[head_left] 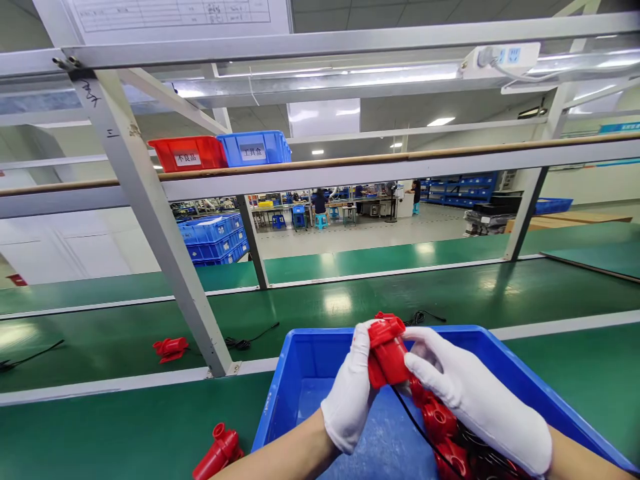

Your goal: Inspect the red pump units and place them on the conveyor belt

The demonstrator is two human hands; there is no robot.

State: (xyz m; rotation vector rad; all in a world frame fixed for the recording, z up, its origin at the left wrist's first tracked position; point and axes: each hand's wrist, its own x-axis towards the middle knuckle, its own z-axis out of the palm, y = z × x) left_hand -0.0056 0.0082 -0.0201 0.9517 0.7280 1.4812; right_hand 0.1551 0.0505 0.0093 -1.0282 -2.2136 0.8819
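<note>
Above a blue bin (280,393) I hold a red plastic pump housing (389,357) with a black cable hanging from it. My left hand (351,393), in a white glove, is closed around its left side. My right hand (460,383), also gloved in white, grips it from the right with thumb and fingers. Several similar red housings (440,420) with black cables lie in the right part of the bin, partly hidden under my right forearm. On the green bench left of the bin lies another red housing (219,455).
A red part (171,349) with a coiled black cable (240,343) lies on the green belt (310,310) behind a grey metal post (165,233). Overhead, a shelf carries a red box (187,153) and a blue box (255,148). Stacked blue crates (213,240) and people stand farther back.
</note>
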